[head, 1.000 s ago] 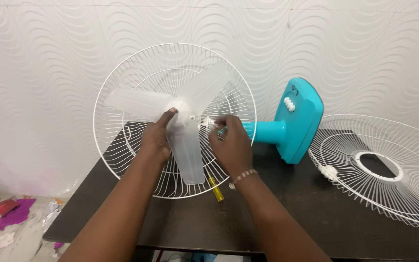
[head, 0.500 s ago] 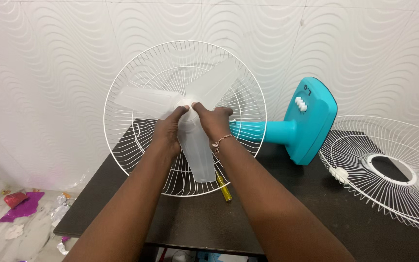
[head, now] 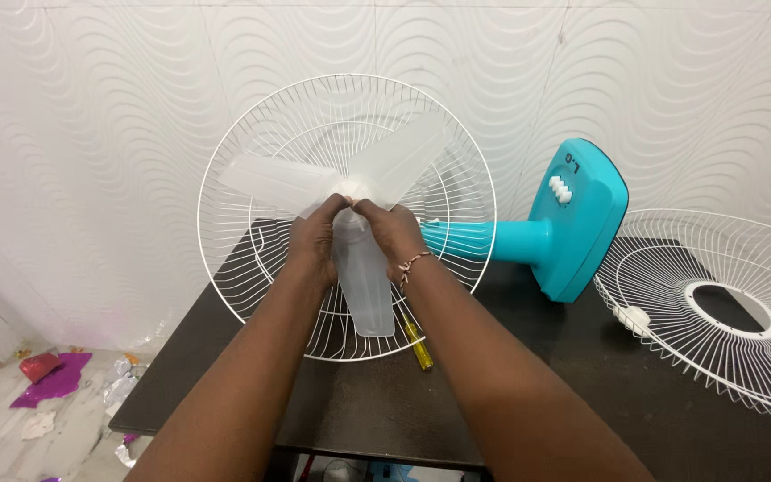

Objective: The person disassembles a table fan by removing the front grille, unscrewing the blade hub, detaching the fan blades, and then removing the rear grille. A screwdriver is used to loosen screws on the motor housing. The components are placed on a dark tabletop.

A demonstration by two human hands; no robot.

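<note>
Translucent three-blade fan blade (head: pixel 363 192) inside upright white rear grille (head: pixel 252 268)

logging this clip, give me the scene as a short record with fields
left hand: left hand gripping the hub of the clear fan blade
right hand: right hand on the same hub, bracelet at the wrist
behind blade: white wire guard, upright on the fan
fan body: teal fan lying on its side
table: dark table
other items: second wire guard lying flat at right; yellow screwdriver beneath the blade

left hand (head: pixel 314 239) fingers pinched | right hand (head: pixel 392 234) fingers pinched, fingertips meeting
</note>
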